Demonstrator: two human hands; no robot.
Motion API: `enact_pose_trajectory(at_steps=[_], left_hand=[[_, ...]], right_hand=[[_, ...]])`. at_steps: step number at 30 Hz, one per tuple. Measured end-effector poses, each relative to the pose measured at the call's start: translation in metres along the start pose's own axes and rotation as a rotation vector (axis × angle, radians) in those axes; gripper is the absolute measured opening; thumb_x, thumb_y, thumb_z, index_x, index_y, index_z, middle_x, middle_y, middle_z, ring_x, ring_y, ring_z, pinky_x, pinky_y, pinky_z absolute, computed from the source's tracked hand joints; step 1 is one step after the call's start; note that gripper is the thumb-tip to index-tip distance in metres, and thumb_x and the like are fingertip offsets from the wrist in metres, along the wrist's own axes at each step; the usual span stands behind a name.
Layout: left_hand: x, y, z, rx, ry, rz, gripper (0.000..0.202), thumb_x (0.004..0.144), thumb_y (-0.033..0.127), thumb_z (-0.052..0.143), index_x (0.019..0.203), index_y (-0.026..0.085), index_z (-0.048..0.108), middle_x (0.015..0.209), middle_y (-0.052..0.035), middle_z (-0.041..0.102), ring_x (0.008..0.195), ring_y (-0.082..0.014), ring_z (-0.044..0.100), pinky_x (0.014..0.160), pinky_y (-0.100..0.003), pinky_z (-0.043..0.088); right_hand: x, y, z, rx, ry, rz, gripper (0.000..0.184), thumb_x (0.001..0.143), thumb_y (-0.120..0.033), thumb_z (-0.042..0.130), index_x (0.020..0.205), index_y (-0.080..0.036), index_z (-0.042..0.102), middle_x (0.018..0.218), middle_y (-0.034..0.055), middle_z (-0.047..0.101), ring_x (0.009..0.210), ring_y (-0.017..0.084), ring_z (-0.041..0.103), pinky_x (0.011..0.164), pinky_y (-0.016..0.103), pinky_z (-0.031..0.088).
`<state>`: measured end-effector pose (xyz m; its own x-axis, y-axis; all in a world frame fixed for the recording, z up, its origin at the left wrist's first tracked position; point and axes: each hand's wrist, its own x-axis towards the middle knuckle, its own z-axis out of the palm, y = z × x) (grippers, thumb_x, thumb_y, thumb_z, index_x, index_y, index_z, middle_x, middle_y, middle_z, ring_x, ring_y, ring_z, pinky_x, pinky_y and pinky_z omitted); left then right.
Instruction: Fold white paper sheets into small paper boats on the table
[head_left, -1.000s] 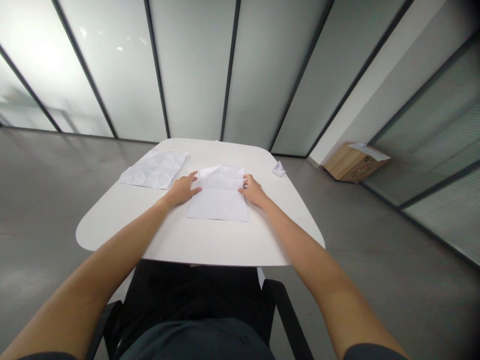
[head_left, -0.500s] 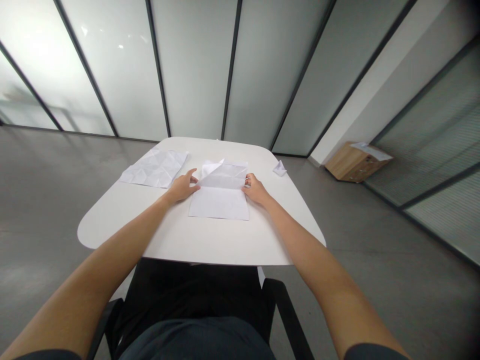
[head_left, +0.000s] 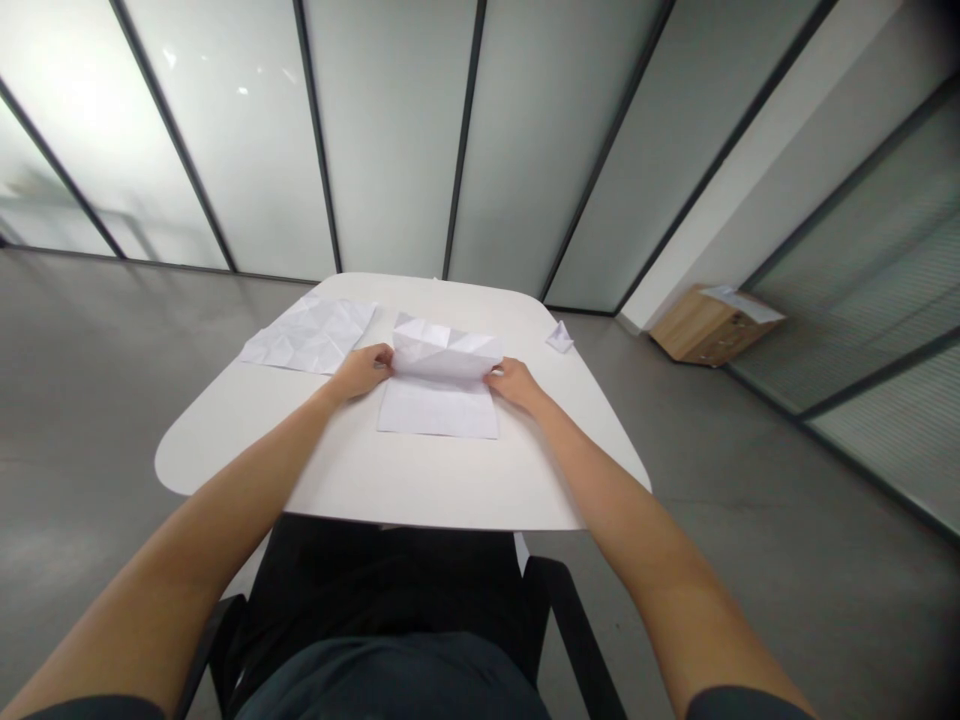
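A white sheet of paper (head_left: 437, 408) with crease lines lies in front of me on the table. Its near part rests flat, while the far part stands tilted up along a fold across the middle. At the sheet's left edge, my left hand (head_left: 364, 370) is closed, pinching the raised part. My right hand (head_left: 513, 381) pinches the right edge close to the fold, fingers together. The fingertips of both hands are partly hidden by the paper.
The white table (head_left: 427, 488) has rounded corners. A heavily creased sheet (head_left: 309, 336) lies at its far left, and a small folded paper piece (head_left: 559, 337) sits by the right edge. A wooden cabinet (head_left: 712, 325) stands on the floor against the wall.
My left hand has closed from an open pose onto the paper's left edge. The far part of the sheet, earlier lying back with a lifted corner, now stands up more evenly.
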<state>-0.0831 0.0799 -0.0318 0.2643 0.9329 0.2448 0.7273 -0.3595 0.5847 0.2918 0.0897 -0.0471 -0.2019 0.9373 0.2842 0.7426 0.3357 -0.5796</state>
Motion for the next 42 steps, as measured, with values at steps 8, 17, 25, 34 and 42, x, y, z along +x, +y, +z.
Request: enact_pose_trajectory(at_steps=[8, 17, 25, 34, 42], left_hand=[[-0.004, 0.002, -0.012, 0.083, -0.043, 0.034, 0.03, 0.079, 0.027, 0.06, 0.098, 0.021, 0.082, 0.093, -0.0036, 0.082, 0.087, -0.0222, 0.073, 0.088, -0.03, 0.055], [-0.006, 0.003, -0.018, 0.09, -0.103, 0.036, 0.033, 0.083, 0.03, 0.056, 0.096, 0.026, 0.086, 0.103, -0.0008, 0.084, 0.095, -0.0231, 0.074, 0.095, -0.032, 0.054], [-0.009, 0.02, -0.016, 0.284, -0.08, 0.08, 0.035, 0.09, 0.045, 0.058, 0.101, 0.024, 0.084, 0.113, -0.0059, 0.082, 0.105, -0.0275, 0.073, 0.099, -0.035, 0.053], [-0.01, 0.013, -0.003, 0.382, -0.085, 0.214, 0.053, 0.091, 0.063, 0.065, 0.129, 0.028, 0.073, 0.132, -0.0072, 0.073, 0.123, -0.0295, 0.064, 0.112, -0.042, 0.044], [-0.009, 0.017, 0.014, 0.315, -0.007, 0.171, 0.055, 0.097, 0.053, 0.061, 0.145, 0.026, 0.061, 0.13, -0.0076, 0.075, 0.124, -0.0301, 0.064, 0.113, -0.044, 0.045]], right_hand=[[-0.007, -0.004, -0.011, 0.112, -0.099, -0.056, 0.015, 0.077, -0.016, 0.073, 0.086, -0.02, 0.084, 0.091, 0.003, 0.083, 0.09, 0.022, 0.076, 0.09, 0.031, 0.057], [-0.009, -0.005, -0.016, 0.04, -0.128, -0.167, 0.029, 0.079, -0.007, 0.063, 0.085, -0.024, 0.085, 0.099, 0.002, 0.083, 0.098, 0.02, 0.075, 0.099, 0.032, 0.055], [-0.009, -0.014, -0.022, -0.034, -0.195, -0.229, 0.023, 0.086, -0.013, 0.063, 0.089, -0.023, 0.084, 0.103, 0.0044, 0.082, 0.101, 0.022, 0.075, 0.102, 0.035, 0.054], [-0.018, -0.034, -0.012, -0.316, -0.231, -0.311, 0.045, 0.089, -0.052, 0.08, 0.125, -0.027, 0.077, 0.135, 0.0105, 0.072, 0.127, 0.032, 0.064, 0.116, 0.05, 0.044], [-0.021, -0.047, -0.002, -0.379, -0.186, -0.471, 0.048, 0.1, -0.028, 0.064, 0.148, -0.034, 0.066, 0.156, 0.0046, 0.062, 0.143, 0.031, 0.057, 0.123, 0.053, 0.039]])
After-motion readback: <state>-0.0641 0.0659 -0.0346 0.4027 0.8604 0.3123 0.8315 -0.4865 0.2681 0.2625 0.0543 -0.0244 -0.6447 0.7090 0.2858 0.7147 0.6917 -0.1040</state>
